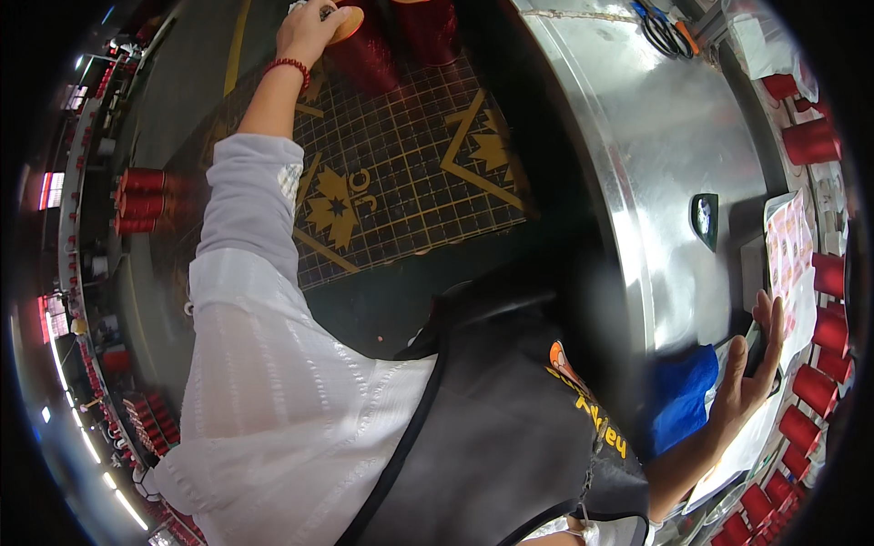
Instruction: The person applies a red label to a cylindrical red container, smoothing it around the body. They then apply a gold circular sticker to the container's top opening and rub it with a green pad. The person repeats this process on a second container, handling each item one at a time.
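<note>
My left hand (pixel 308 35) reaches out to the far end, a red bead bracelet on its wrist. Its fingers are curled at the tan end of a shiny red spool (pixel 369 64), which they appear to grip; the fingertips are partly cut off by the frame's upper rim. Beside that spool stands another red spool (pixel 428 32). Both are on a dark board (pixel 391 182) with a yellow grid and leaf pattern. My right hand (pixel 748 378) is at the right, fingers and thumb spread, over the metal table (pixel 605 118) near a dark object I cannot make out.
Black-handled scissors (pixel 666 35) lie at the table's far edge. A blue cloth (pixel 683 396) and a printed sheet (pixel 790 246) are near my right hand. Several red spools (pixel 810 141) line the right side. A stack of red spools (pixel 141 200) stands on the floor at left.
</note>
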Demonstrator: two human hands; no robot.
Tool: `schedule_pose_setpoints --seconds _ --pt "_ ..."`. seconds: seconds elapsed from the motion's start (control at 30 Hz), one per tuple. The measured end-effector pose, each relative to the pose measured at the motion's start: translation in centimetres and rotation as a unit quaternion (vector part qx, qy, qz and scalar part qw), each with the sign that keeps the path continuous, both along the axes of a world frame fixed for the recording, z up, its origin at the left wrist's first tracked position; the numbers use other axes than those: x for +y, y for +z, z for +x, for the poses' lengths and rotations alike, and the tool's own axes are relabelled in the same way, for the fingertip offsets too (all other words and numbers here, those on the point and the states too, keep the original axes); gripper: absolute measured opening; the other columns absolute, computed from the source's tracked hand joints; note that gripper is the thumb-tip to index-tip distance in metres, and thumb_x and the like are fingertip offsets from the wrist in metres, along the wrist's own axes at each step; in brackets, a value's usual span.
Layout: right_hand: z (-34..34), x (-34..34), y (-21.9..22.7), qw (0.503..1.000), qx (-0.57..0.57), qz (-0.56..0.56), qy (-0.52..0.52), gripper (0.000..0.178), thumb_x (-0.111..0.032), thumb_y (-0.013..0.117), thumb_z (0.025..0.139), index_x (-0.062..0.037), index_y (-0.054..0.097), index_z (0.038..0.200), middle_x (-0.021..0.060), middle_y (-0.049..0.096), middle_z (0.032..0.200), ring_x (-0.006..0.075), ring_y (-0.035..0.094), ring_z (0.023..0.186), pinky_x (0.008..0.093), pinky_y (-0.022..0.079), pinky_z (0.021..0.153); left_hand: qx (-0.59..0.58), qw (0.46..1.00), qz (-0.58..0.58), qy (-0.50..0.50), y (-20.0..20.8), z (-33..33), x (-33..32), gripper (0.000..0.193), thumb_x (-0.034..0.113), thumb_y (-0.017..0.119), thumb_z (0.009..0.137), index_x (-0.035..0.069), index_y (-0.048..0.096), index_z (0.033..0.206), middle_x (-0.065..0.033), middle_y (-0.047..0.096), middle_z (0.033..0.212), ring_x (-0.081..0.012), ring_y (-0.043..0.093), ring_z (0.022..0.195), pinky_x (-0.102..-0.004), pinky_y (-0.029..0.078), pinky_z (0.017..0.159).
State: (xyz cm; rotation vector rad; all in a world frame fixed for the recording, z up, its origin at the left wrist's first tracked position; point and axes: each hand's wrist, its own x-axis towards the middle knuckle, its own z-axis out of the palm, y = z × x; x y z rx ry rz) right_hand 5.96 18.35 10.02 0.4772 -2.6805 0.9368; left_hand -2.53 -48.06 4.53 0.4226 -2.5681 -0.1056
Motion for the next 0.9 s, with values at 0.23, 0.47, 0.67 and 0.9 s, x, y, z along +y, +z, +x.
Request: schedule_pose_setpoints --seconds 0.23,0.47,0.67,0.9 --pt "1.4 0.7 0.4 1.0 0.003 0.006 -0.012 0.064 -0.042 0.059 0.099 -0.0021 0.045 0.148 0.0174 0.06 0.136 0.0279 0.054 0.125 0.0439 0.035 0.111 -0.052 0.996 0.033 0.071 1.9 0.9 4.1 0.047 0.054 0.066 0.082 0.007 0.062 0.088 -0.0205 0.068 0.1 -0.036 0.065 0.098 -0.0473 0.05 0.081" --pt "2.4 1.3 0.7 0.999 -0.011 -0.033 0.011 0.06 -0.024 0.064 0.096 -0.0015 0.044 0.148 0.0179 0.059 0.138 0.0281 0.054 0.126 0.042 0.037 0.111 0.008 1.0 -0.003 0.01 1.1 3.5 1.7 0.046 0.054 0.063 0.088 0.011 0.069 0.105 -0.0128 0.071 0.101 -0.0343 0.067 0.095 -0.0422 0.052 0.083" --pt "3.3 -0.6 -0.3 0.997 -0.004 -0.077 0.011 0.083 0.012 0.073 0.071 -0.0031 0.044 0.147 0.018 0.051 0.145 0.0327 0.052 0.131 0.0419 0.039 0.111 0.137 0.961 0.096 -0.219 12.0 6.8 18.4 0.022 0.024 0.076 0.087 0.005 0.069 0.094 -0.0004 0.065 0.082 -0.009 0.058 0.075 -0.0242 0.047 0.072" --pt "6.7 1.6 -1.2 0.982 0.18 -0.042 0.05 0.094 -0.002 0.088 0.056 -0.0132 0.05 0.141 0.0224 0.041 0.149 0.0382 0.056 0.118 0.0454 0.051 0.094 -0.023 0.632 0.545 -0.551 15.5 4.3 37.3 0.019 0.017 0.065 0.093 -0.001 0.065 0.101 -0.0029 0.066 0.088 -0.0062 0.06 0.078 -0.0191 0.045 0.074"
